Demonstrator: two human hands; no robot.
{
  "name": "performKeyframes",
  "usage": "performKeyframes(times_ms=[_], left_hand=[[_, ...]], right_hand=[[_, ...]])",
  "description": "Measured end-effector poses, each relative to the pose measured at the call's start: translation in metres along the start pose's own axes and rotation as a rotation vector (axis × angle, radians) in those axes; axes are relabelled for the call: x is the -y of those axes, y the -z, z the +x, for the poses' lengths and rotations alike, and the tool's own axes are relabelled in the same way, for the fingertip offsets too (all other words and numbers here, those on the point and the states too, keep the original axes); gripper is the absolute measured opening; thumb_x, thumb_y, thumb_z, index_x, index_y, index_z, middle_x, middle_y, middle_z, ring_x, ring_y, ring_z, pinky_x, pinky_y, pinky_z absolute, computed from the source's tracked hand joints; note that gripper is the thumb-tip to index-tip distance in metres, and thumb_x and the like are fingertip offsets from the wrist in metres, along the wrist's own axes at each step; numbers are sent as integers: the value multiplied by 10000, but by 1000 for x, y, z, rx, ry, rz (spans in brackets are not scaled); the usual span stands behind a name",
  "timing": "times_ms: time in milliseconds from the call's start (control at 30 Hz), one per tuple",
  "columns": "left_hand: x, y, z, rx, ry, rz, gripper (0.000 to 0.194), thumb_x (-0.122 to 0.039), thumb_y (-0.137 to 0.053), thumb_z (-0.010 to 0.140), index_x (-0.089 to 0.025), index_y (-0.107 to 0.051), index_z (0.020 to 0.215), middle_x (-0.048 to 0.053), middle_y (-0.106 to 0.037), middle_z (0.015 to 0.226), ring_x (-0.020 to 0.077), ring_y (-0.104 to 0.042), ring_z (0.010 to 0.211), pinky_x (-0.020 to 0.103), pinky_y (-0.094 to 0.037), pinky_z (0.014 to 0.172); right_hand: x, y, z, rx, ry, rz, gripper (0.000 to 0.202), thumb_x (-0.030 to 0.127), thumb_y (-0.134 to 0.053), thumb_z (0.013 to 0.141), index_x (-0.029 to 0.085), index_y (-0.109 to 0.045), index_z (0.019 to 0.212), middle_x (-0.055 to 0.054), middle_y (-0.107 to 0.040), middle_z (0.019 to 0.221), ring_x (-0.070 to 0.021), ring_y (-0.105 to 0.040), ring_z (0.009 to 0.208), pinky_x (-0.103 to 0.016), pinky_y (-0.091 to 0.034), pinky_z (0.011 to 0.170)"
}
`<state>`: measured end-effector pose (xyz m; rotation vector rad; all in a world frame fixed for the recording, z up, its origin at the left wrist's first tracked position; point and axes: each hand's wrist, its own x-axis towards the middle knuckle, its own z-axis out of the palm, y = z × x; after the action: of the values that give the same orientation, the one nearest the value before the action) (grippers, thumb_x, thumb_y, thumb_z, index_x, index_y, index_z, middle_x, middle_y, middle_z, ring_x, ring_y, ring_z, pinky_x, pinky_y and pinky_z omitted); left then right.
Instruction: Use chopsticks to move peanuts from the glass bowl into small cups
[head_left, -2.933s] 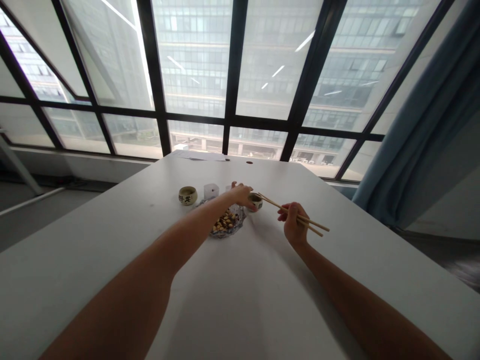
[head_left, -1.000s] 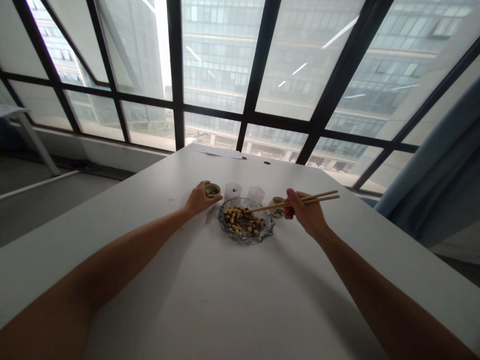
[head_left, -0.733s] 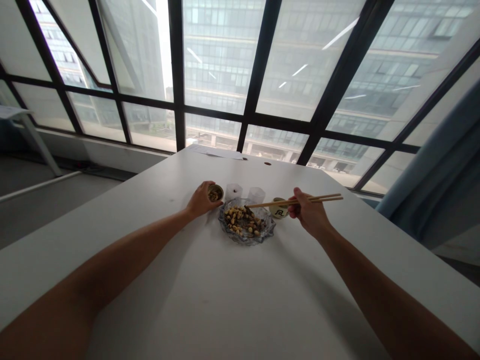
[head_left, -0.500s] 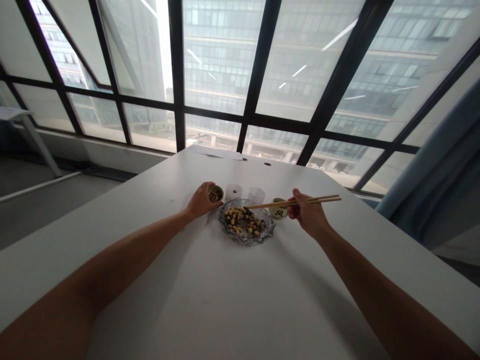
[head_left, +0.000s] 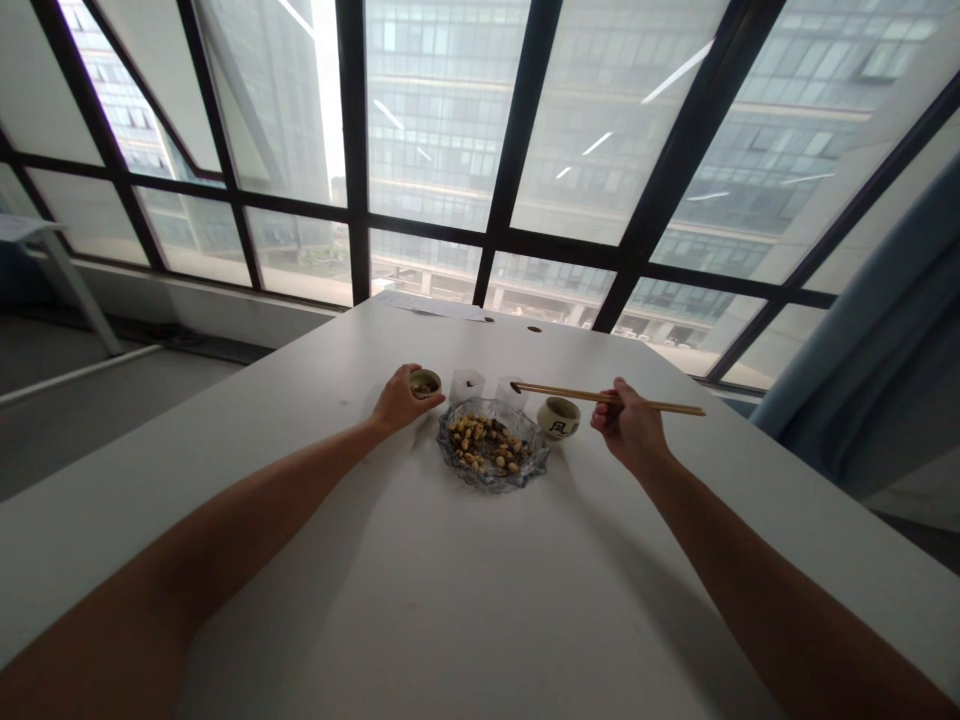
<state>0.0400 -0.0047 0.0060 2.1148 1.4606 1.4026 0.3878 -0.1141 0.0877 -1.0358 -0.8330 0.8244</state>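
dark character on small cup (head_left: 559, 417)

Two cups (head_left: 424, 383), two glasses (head_left: 466, 385), one dish (head_left: 493, 450).

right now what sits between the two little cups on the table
In the head view, between the left cup and the right cup lie the glass dish of nuts and, behind it, two small clear cups.

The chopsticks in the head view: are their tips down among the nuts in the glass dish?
No. The chopsticks, held in the right hand, are raised with tips above and beyond the glass dish, near a small clear cup.
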Motion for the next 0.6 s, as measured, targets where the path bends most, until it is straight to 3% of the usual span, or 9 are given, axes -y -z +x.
performKeyframes(times_ms=[133,267,400,500,600], left_hand=[[0,1,0,15,70,-19,695,-521,-809,681,-145,-554,1207,158,-692,1167,282,-675,1058,416,-539,949],[2,4,1,50,138,-10,741,-565,-785,692,-130,-549,1243,168,-700,1157,283,-682,1047,402,-542,931],[0,9,7,91,124,112,818,-634,-760,687,-132,-533,1291,198,-665,1259,332,-650,1133,449,-511,972],[-11,11,16,104,-2,255,808,-651,-717,725,-148,-529,1328,213,-613,1359,397,-567,1255,545,-428,1048],[-31,4,29,177,-149,342,751,-609,-689,769,-159,-533,1349,208,-601,1386,411,-536,1291,568,-359,1088]], right_hand=[[0,0,0,-18,72,-29,393,501,-712,824,206,-538,632,21,-539,456,-114,-525,354,-204,-438,306],[6,0,-9,-51,270,-126,451,582,-710,811,189,-582,632,12,-556,436,-113,-517,336,-216,-429,315],[18,2,-20,51,440,-280,522,666,-706,780,173,-637,624,-7,-587,438,-111,-525,342,-221,-432,337],[22,1,-20,180,363,-271,546,694,-734,731,171,-642,600,-9,-579,421,-114,-516,331,-230,-427,333],[20,-2,-15,176,212,-155,536,675,-787,675,174,-625,577,0,-555,395,-111,-489,310,-229,-402,308]])
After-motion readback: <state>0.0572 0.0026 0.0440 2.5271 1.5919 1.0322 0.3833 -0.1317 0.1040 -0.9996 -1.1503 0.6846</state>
